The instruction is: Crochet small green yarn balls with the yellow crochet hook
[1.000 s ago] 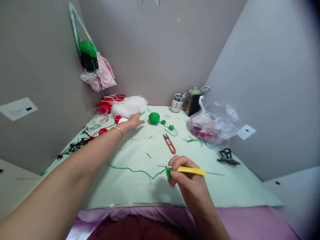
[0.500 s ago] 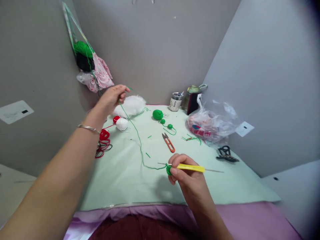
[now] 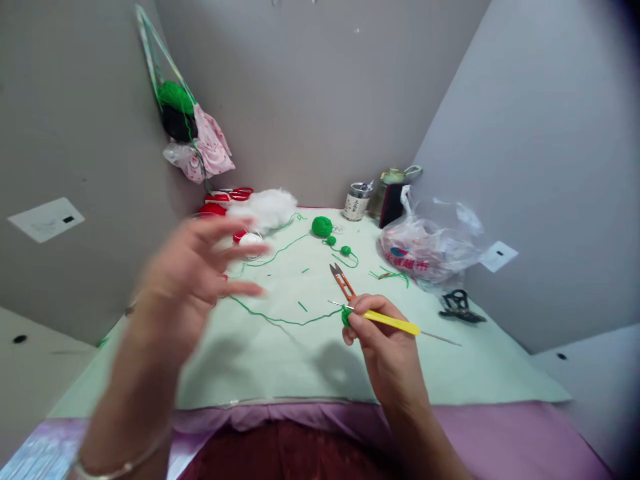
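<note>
My right hand [image 3: 387, 353] pinches a crochet hook [image 3: 393, 322] with a yellow handle, together with a small green crocheted piece [image 3: 346, 317] near the hook's tip. From that piece a green yarn strand [image 3: 303, 325] runs left in a slack curve toward my left hand [image 3: 187, 283]. The left hand is raised over the table's left side, blurred, its fingers spread apart; whether the strand touches it is hidden. Just beyond my right hand lie orange thread snips [image 3: 343, 283]. A green yarn ball [image 3: 321, 227] and small green crocheted balls [image 3: 345, 251] are farther back.
White stuffing [image 3: 273, 208] and red yarn [image 3: 213, 209] lie at the back left, under a hanging pink bag [image 3: 214, 147]. A labelled can [image 3: 357, 202], a plastic shopping bag [image 3: 433, 243] and a black hair clip [image 3: 460, 308] stand at the right. Walls enclose the table.
My left hand has come back from the rear toward me, and its fingers have gone from pinching the yarn to spread. The strand now hangs lower. My right hand keeps its hold.
</note>
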Motion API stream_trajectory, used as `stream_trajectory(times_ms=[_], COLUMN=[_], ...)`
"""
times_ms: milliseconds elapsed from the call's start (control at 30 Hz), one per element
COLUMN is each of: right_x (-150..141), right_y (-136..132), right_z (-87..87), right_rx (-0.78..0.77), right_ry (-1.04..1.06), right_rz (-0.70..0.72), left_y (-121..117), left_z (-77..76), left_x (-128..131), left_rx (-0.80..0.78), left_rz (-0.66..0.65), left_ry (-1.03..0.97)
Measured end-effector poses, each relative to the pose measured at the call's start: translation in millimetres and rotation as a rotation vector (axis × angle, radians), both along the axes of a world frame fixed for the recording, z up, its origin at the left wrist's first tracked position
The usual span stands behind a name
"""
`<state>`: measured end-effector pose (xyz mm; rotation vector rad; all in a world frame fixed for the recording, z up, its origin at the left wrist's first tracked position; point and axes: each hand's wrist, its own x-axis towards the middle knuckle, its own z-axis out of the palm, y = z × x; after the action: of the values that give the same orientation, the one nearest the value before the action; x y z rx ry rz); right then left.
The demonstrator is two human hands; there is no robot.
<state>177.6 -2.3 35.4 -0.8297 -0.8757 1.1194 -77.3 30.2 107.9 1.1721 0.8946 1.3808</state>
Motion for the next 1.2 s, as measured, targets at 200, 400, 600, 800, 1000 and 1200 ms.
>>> stream_trajectory(times_ms=[200,400,600,800,1000,1200], right_x=[-11.8,-10.8,-6.2,-17.9,-18.3,-14.3], right_y=[-12.0,-14.1,-9.1,-6.3,-7.7,-4.6], right_z=[-3.0,-7.1,-10.8,-11.2,-21.4,-20.3], right_rx=[0.146,0.211,0.233,0.269,0.286,0.263], right_ry=[-0.129,-0.156,-0.247,-0.361,-0.412,-0.431], right_rz=[-0.019,-0.112,-0.244,-0.315,-0.338,-0.298], left_y=[-15.1,0.7,-14.7,-20.4,-17.9,-17.2], left_z=[-43.5,-56.0,-74.1,-73.8,-77.8,-79.4], left_x=[104.9,102.0,97.7,111.8,111.9,111.9], left_rx=[-0.127,0.228,0.146,-0.209,-0.285,-0.306], left_rz=[-0.285,-0.007,-0.070,-0.237,-0.175,-0.183], left_ry=[-0.415,-0.099,0.154,-0.278,-0.386,-0.356])
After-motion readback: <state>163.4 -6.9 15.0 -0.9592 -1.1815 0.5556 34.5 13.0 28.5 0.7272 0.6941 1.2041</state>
